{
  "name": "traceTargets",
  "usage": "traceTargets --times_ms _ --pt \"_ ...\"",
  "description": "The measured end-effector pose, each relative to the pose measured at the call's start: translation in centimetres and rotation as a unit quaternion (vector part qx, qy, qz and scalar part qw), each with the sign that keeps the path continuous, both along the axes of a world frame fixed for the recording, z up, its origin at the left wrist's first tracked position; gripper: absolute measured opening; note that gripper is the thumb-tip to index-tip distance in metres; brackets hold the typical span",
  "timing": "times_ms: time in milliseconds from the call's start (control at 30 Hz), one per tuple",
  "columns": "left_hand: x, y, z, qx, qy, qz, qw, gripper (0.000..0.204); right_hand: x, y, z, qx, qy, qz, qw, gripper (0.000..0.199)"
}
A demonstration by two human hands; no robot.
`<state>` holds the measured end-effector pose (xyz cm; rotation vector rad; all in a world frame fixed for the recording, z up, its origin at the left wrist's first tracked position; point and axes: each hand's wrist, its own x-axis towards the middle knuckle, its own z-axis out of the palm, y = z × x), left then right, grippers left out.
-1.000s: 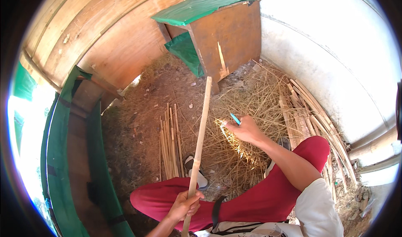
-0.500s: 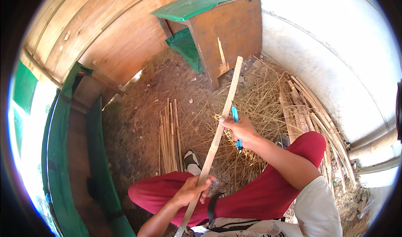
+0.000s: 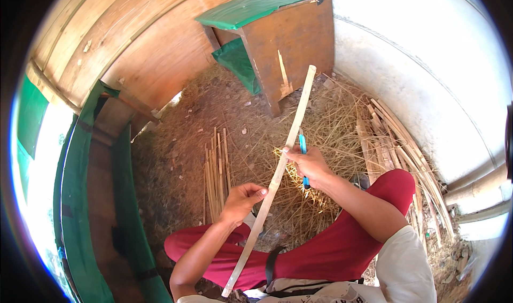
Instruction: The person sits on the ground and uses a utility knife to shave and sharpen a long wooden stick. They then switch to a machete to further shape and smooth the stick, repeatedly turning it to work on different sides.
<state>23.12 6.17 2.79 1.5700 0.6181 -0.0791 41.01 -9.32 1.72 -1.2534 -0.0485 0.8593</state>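
A long, pale bamboo strip [image 3: 295,124] slants across my lap, from the lower middle up toward a wooden box. My right hand [image 3: 310,166] is closed round its middle, thumb lying on the strip. That same hand also holds a blue cutter knife [image 3: 303,143], which sticks out above and below the fingers with its blade end up. On the strip's left side is my left hand [image 3: 241,202], fingers bent and thumb tip against the index finger right at the strip's edge. Whether those fingertips pinch the edge cannot be made out.
Several thin strips [image 3: 217,166] lie beyond my left knee; wider bamboo slats [image 3: 409,142] are heaped along the white wall [image 3: 417,41]. Dry straw [image 3: 331,121] covers the ground ahead. Behind it stands a green-topped wooden box [image 3: 294,41]; a green-edged wooden frame [image 3: 85,196] is at left.
My left hand has come off the strip's lower part and moved up to its left edge. The strip has shifted slightly up and right, with my right hand still round it.
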Motion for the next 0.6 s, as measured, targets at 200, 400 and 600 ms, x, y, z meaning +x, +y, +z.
traceTargets --times_ms 200,400,600 --pt "0.4 -0.6 -1.5 0.114 -0.003 0.003 0.993 0.013 0.5 -0.3 -0.1 -0.006 -0.008 0.001 1.000 0.025" --pt "-1.0 -0.1 -0.8 0.097 -0.047 0.014 0.994 0.017 0.6 -0.3 0.6 -0.001 -0.010 -0.010 1.000 0.027" --pt "-2.2 2.7 0.1 0.160 -0.043 0.019 0.986 0.021 1.6 -0.8 0.1 0.010 -0.014 -0.021 1.000 0.026"
